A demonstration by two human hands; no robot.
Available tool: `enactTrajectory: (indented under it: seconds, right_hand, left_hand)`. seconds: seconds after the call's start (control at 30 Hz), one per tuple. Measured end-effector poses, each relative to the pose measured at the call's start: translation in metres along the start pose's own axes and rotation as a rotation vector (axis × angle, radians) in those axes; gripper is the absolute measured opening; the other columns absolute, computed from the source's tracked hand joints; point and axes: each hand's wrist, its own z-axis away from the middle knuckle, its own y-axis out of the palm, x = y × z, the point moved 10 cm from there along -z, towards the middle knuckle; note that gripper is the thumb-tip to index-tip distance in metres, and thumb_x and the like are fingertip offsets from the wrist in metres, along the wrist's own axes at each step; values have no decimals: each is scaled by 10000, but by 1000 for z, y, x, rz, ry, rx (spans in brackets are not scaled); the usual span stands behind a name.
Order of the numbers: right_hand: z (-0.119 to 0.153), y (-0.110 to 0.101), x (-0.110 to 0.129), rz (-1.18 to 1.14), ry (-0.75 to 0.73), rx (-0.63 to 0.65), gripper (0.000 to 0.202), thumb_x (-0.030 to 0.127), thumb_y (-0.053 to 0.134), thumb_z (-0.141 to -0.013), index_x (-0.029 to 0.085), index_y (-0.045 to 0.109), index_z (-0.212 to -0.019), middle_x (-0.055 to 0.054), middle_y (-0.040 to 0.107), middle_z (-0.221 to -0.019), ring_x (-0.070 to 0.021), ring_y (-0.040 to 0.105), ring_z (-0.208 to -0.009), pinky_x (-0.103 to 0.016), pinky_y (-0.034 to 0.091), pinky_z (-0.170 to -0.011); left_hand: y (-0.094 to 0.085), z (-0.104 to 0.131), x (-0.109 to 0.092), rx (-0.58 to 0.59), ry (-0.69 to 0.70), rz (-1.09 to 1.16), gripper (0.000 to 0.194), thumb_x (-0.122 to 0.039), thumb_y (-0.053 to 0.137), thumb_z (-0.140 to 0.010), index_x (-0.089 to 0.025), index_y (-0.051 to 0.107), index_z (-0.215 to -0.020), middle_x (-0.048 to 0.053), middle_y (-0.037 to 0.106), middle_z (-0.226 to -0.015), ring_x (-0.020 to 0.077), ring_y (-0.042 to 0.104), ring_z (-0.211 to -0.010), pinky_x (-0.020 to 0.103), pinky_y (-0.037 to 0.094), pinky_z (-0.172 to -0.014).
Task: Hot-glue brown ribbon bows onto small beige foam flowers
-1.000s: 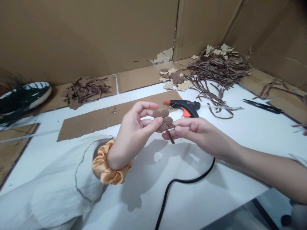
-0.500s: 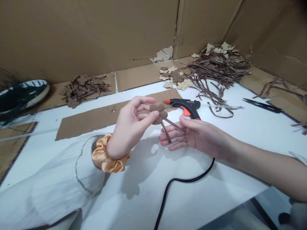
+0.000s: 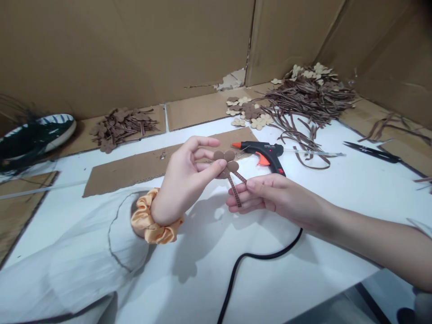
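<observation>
Above the white table, my left hand [image 3: 185, 175] pinches a brown fabric flower [image 3: 230, 166] between thumb and fingers. Two narrow brown ribbon tails [image 3: 235, 193] with light stitching hang from the flower's lower side. My right hand [image 3: 273, 193] is palm up beneath them, its thumb pressed over the end of the right-hand tail. The other tail lies loose across its fingers. Just behind my right hand, a black and orange glue gun [image 3: 265, 150] rests with its orange nozzle pointing left and a clear glue stick in its back.
Brown ribbon strips [image 3: 310, 99] are heaped at the back right, beside brown and cream flowers [image 3: 249, 112]. Finished-looking flowers with tails [image 3: 123, 126] lie back left, near a bowl [image 3: 64, 128]. Black tweezers [image 3: 371, 151] lie right. A cardboard strip [image 3: 124, 173] and black cord [image 3: 243, 258] cross the table.
My right thumb has come down onto the end of one ribbon tail, and the right fingers have closed up from a flatter spread. My left hand keeps its pinch on the flower.
</observation>
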Motion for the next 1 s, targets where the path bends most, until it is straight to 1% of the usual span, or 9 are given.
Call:
enactTrajectory:
  seconds: [0.17,0.33,0.47,0.57,0.63,0.73,0.8,0.9,1.0]
  right_hand:
    - [2,-7,8,150,-49,-70,347,453,599,-834,135,716,-907,-97,753,-906,-195,712,-832,-352,540,-816]
    - [4,-7,21,275,-103,-98,406,508,558,-836,134,709,-884,-97,748,-846,-191,699,-803,-341,536,-772]
    - [3,-7,21,362,-106,-105,303,419,628,-802,146,668,-927,-76,726,-889,-175,676,-821,-314,519,-767]
    - [2,-16,16,384,-65,-163,304,337,711,-728,161,616,-957,-55,714,-872,-168,666,-815,-300,509,-772]
    - [4,-18,20,397,-98,-173,300,365,678,-757,171,602,-973,-54,712,-862,-165,664,-804,-288,511,-754]
    - [16,-20,43,540,-242,-229,289,459,580,-820,199,615,-940,-49,707,-870,-165,659,-822,-268,511,-746]
    - [29,-22,66,820,-372,-320,302,496,515,-845,221,639,-851,-45,700,-855,-177,652,-803,-263,501,-685]
    - [47,-31,92,1257,-517,-500,345,529,464,-827,247,629,-714,-29,674,-715,-186,616,-620,-288,442,-529]
    - [53,-65,93,1552,-460,-676,412,601,458,-775,259,561,-570,1,554,-467,-178,497,-393,-296,318,-409]
  left_hand:
    - [-1,-1,-2,-5,-1,-13,303,-149,698,-740,-128,546,-1002,-12,662,-746,129,702,-640,197,590,-618]
    - [-2,-1,8,-22,-63,35,368,-172,711,-718,-136,525,-1033,-30,626,-731,141,696,-630,242,596,-620]
    - [-3,-1,14,-20,-105,71,431,-211,711,-713,-147,497,-1083,-27,621,-744,155,691,-662,284,587,-644]
    - [-15,-8,12,-50,-125,22,411,-219,685,-732,-151,496,-1090,-21,627,-735,158,683,-692,295,563,-674]
    - [-34,-19,7,-97,-125,-58,379,-211,665,-746,-149,502,-1082,-12,631,-723,165,678,-730,300,540,-702]
    - [-78,-41,-7,-195,-75,-193,353,-147,628,-756,-131,486,-1079,10,645,-730,167,668,-739,300,510,-719]
    - [-118,-53,-14,-302,-53,-294,309,-110,577,-772,-127,486,-1067,6,624,-737,154,658,-709,281,504,-685]
    - [-180,-59,-23,-518,-21,-483,309,-114,579,-777,-151,498,-1074,-7,574,-758,139,616,-698,248,476,-638]
    - [-226,-62,-17,-641,-48,-579,342,-93,615,-753,-156,516,-1075,-18,542,-730,147,593,-689,270,480,-667]
